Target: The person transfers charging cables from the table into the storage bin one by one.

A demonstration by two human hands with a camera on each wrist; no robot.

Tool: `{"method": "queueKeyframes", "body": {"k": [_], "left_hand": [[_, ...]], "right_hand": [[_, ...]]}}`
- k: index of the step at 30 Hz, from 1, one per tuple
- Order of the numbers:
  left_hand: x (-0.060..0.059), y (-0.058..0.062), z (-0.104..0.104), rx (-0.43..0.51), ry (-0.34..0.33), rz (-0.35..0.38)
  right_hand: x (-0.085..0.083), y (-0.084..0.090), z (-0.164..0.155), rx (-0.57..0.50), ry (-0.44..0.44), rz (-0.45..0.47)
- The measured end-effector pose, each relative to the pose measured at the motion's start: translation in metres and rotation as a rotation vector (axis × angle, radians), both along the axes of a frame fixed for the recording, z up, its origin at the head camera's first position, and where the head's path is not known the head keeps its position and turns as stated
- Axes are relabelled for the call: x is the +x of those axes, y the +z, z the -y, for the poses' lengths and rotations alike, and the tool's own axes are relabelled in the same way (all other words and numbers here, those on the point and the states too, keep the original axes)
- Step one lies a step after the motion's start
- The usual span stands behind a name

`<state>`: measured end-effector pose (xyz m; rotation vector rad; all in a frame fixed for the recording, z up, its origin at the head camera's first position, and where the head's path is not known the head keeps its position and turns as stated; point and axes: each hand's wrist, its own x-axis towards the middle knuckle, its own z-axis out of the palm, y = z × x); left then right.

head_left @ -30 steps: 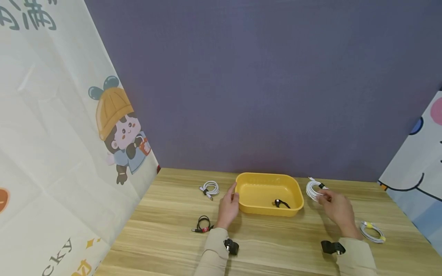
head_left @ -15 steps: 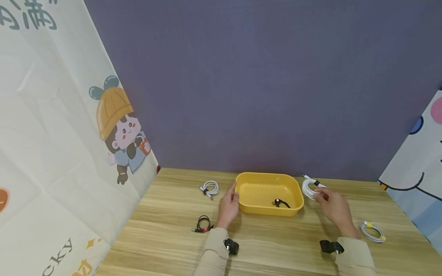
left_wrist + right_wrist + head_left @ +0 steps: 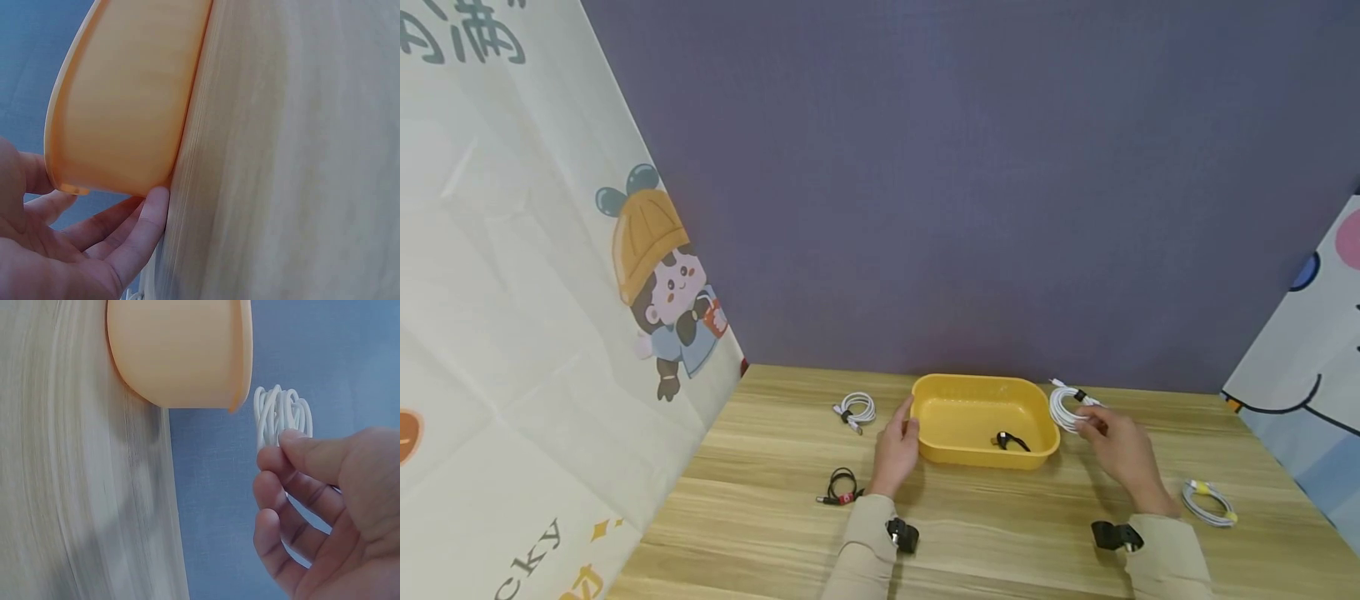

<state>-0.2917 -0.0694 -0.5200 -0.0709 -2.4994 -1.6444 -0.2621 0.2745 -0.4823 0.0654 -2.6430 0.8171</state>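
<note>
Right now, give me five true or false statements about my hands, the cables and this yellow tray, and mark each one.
1. The left hand touches the yellow tray. True.
2. The right hand is empty. False: it pinches a coiled white cable.
3. A black cable lies in the yellow tray. True.
4. The gray cable is in the yellow tray. False: it lies on the table.
5. The red-tied cable lies left of the yellow tray. True.

I'm seeing what looks like a staged booth tbh: cartoon-printed sheets (image 3: 520, 292) either side, purplish backdrop (image 3: 955, 192), wood-grain counter (image 3: 1000, 525).
</note>
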Motion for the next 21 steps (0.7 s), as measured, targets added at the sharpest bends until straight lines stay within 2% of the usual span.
{"method": "queueKeyframes", "body": {"k": [21], "left_hand": [[0.0, 0.001, -0.001, 0.007, 0.001, 0.0]], "right_hand": [[-0.003, -0.002, 0.017, 0.007, 0.05, -0.055]]}}
